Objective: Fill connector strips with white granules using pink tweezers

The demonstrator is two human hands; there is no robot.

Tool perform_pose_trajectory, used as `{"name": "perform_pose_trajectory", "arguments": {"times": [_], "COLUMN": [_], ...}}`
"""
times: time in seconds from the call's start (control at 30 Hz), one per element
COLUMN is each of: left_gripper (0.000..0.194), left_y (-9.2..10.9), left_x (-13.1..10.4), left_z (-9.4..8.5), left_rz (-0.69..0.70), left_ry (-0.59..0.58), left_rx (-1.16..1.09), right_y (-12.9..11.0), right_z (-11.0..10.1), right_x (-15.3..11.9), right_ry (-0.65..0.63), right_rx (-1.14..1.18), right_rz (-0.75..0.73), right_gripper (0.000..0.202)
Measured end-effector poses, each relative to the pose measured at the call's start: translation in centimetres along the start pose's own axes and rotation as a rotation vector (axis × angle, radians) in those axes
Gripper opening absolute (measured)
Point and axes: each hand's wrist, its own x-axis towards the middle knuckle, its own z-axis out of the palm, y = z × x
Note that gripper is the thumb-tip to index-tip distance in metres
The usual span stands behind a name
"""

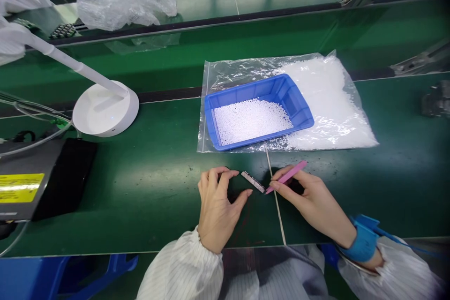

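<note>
A small narrow strip (253, 181), pale on top with dark edges, lies slanted on the green table between my hands. My left hand (218, 204) rests at its left, thumb and fingers apart, with a gap between them and nothing held. In my right hand (305, 194) is a pink pen-like tool (288, 176), pinched between thumb and fingers, its tip at the strip's right end. Beyond the hands, a blue tray (302, 119) holds small white beads (251, 119). It sits on a clear plastic bag (330, 103) filled with similar white material.
A white lamp base (105, 108) stands at the left, near a dark box with a yellow label (21, 187) and cables. Bubble wrap (123, 0) lies on the ledge behind. A blue wrist strap (362, 239) with a cord is on my right wrist.
</note>
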Motion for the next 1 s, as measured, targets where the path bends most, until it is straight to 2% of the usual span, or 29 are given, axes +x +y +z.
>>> {"name": "perform_pose_trajectory", "arguments": {"times": [0.13, 0.27, 0.53, 0.7, 0.77, 0.87, 1.0], "left_gripper": [0.041, 0.044, 0.042, 0.042, 0.043, 0.046, 0.045], "left_y": [1.1, 1.3, 1.7, 1.8, 1.8, 1.6, 1.4], "left_x": [-0.2, 0.1, 0.7, 1.0, 1.0, 1.0, 1.0], "left_z": [0.7, 1.3, 1.0, 0.9, 1.0, 1.1, 1.3], "left_rz": [-0.019, -0.045, -0.105, -0.134, -0.128, -0.122, -0.126], "left_ry": [-0.005, 0.02, -0.035, -0.046, -0.032, -0.008, -0.007], "left_rx": [-0.019, 0.022, 0.045, 0.047, 0.05, 0.046, 0.033], "right_y": [0.1, 0.4, 0.1, 0.0, 0.1, 0.4, 0.6], "right_z": [0.2, 0.4, 0.6, 0.4, 0.2, -0.1, 0.4], "right_x": [-0.2, -0.7, -2.1, -3.2, -3.7, -4.0, -3.1], "right_ry": [0.002, 0.049, 0.127, 0.127, 0.125, 0.172, 0.171], "right_rx": [0.011, -0.018, -0.203, -0.207, -0.169, -0.118, -0.319], "right_rz": [-0.047, -0.136, -0.386, -0.493, -0.477, -0.352, -0.265], "right_gripper": [0.02, 0.014, 0.007, 0.014, 0.011, 0.013, 0.013]}}
